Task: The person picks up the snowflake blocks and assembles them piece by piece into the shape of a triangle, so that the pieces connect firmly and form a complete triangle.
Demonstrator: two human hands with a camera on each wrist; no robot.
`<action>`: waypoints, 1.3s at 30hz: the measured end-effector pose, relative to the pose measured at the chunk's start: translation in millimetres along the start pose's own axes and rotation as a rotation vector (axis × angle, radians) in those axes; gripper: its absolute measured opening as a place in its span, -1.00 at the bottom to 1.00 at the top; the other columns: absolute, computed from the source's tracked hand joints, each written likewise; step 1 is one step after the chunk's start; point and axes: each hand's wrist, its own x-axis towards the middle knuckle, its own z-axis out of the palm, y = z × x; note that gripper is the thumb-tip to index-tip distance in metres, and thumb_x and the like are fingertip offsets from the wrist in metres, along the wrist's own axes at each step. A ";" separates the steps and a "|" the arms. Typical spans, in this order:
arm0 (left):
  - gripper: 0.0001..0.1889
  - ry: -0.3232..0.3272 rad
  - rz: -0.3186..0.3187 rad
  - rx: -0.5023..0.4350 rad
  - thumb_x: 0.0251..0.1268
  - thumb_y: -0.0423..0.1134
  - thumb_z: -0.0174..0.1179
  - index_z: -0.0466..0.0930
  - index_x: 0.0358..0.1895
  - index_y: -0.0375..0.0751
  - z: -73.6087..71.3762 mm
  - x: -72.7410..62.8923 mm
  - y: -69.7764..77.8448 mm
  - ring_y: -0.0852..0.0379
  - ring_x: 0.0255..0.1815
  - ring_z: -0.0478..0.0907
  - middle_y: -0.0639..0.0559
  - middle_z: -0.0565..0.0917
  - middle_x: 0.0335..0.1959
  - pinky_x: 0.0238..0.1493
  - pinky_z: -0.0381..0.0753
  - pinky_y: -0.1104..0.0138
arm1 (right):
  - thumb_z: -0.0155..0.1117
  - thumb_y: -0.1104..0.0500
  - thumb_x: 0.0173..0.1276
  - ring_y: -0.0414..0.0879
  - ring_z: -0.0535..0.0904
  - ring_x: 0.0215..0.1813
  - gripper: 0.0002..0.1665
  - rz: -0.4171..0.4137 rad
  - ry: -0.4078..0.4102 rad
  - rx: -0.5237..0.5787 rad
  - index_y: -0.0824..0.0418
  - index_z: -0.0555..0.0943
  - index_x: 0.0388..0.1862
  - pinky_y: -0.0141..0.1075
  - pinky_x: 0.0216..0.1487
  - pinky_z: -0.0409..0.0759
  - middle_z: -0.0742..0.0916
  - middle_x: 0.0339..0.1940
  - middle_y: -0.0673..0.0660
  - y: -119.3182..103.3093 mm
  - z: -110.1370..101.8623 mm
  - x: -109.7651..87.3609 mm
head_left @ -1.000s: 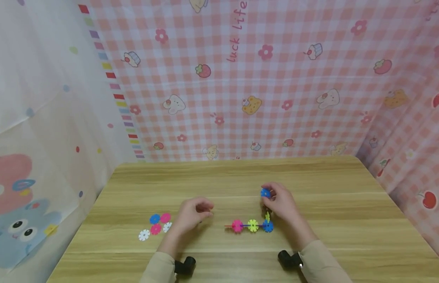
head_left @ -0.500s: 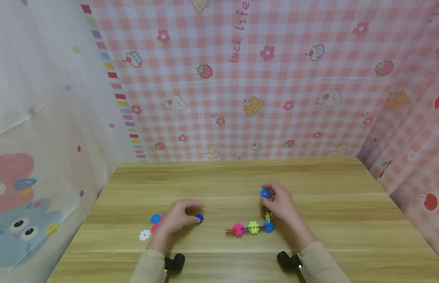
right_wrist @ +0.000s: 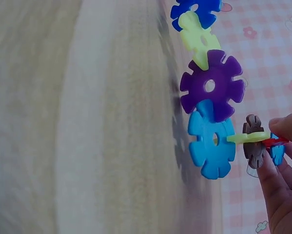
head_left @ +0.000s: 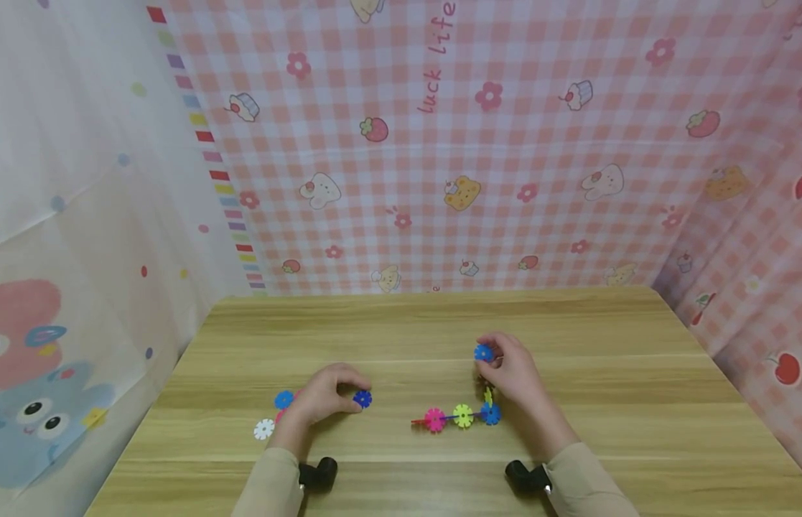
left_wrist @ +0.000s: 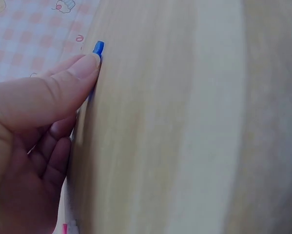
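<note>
Near the middle of the table, my left hand (head_left: 326, 395) pinches a dark blue snowflake disc (head_left: 362, 399) between thumb and fingers. In the left wrist view the thumb covers most of that disc, leaving a blue edge. My right hand (head_left: 509, 366) grips the end of a chain of interlocked snowflake discs, where a blue disc (head_left: 484, 353) shows at the fingertips. Pink (head_left: 434, 420), yellow (head_left: 463, 415) and blue (head_left: 490, 413) discs of the chain lie close over the table. The right wrist view shows purple (right_wrist: 193, 95), light blue (right_wrist: 199, 141) and brown (right_wrist: 253, 156) discs in it.
Loose discs lie left of the left hand: a light blue disc (head_left: 283, 400), a white disc (head_left: 264, 429) and pink ones partly hidden by the wrist. The wooden table (head_left: 413, 330) meets a pink checked cloth (head_left: 401, 158) at the back. Both wrists wear black cameras.
My left hand has shifted left, its fingers now round the dark blue disc, which was mostly hidden before. My right hand stays nearly still; the chain's left part has turned slightly.
</note>
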 end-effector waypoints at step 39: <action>-0.91 0.431 -0.116 -0.326 0.09 -0.49 0.42 0.74 -0.33 -0.32 69.8 79.1 100.8 0.18 -0.38 0.63 -0.06 0.75 -0.38 -0.34 0.62 0.38 | 0.42 0.40 0.16 0.00 0.58 -0.22 -0.60 0.101 0.076 0.052 0.38 0.60 0.01 -0.37 -0.25 0.61 0.64 -0.18 0.22 -14.1 18.5 -1.2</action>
